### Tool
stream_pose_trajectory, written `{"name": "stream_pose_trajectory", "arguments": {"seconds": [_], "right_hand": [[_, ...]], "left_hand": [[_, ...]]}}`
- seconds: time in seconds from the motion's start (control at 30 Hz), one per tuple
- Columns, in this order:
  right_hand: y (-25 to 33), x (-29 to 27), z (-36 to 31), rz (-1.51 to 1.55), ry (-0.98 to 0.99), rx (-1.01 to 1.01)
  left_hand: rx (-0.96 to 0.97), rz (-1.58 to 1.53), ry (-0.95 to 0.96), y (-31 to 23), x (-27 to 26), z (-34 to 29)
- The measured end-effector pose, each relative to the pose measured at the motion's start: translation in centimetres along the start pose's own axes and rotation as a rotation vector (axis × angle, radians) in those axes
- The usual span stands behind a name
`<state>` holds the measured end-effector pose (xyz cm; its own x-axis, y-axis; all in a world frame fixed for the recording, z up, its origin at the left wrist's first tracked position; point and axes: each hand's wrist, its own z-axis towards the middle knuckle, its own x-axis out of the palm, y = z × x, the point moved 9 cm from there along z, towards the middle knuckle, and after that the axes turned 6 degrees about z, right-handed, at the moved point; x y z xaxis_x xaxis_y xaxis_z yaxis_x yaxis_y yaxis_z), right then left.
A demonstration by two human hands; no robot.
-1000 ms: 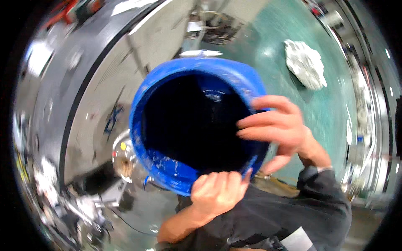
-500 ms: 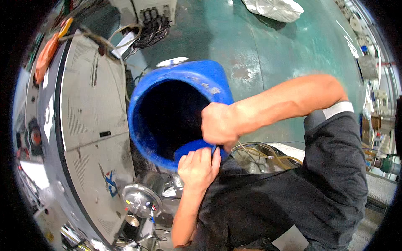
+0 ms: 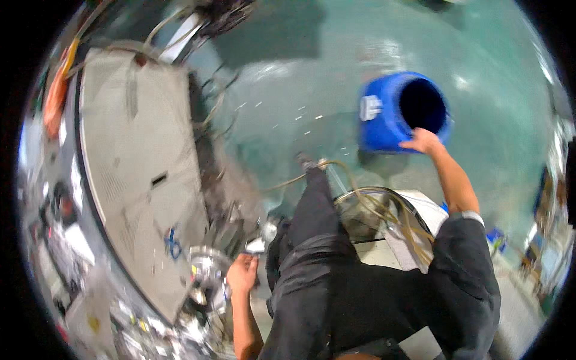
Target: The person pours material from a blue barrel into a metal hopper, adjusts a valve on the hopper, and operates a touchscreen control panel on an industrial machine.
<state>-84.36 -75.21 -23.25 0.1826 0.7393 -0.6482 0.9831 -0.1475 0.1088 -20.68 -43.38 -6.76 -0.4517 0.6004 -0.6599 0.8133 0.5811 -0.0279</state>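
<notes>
A blue plastic drum (image 3: pixel 378 129) with a dark round mouth leans over the green floor at the right. My right hand (image 3: pixel 423 140) grips its near rim, with the thumb along the outside and the fingers over the edge. A white label shows on the drum's left side. Low and apart from the drum, my left hand (image 3: pixel 242 273) hangs beside a shiny metal vessel (image 3: pixel 207 264). Its fingers are curled in, and no object shows in them. The picture is somewhat blurred.
A long pale machine cabinet (image 3: pixel 138 150) stands along the left. Yellowish hoses (image 3: pixel 366 201) lie coiled over a round-rimmed container in front of my body and trail across the floor. Cables (image 3: pixel 225 18) bunch at the upper left. My leg and shoe reach forward between cabinet and drum.
The drum has gone from beside the cabinet to the right and farther from me. My left hand has let go of its rim and dropped left; my right hand still holds it.
</notes>
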Motion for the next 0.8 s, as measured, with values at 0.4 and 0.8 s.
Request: {"name": "stream_pose_trajectory", "arguments": {"seconds": [0.4,0.8], "right_hand": [[-24.7,20.6,5.4,0.806,-0.293,0.362],[-31.4,25.3,4.0,1.256,-0.290,0.880]], "left_hand": [[-0.607,-0.370,0.339,14.8,12.8,-12.1],[-0.597,-0.822,0.118,16.7,11.9,-10.6]]}}
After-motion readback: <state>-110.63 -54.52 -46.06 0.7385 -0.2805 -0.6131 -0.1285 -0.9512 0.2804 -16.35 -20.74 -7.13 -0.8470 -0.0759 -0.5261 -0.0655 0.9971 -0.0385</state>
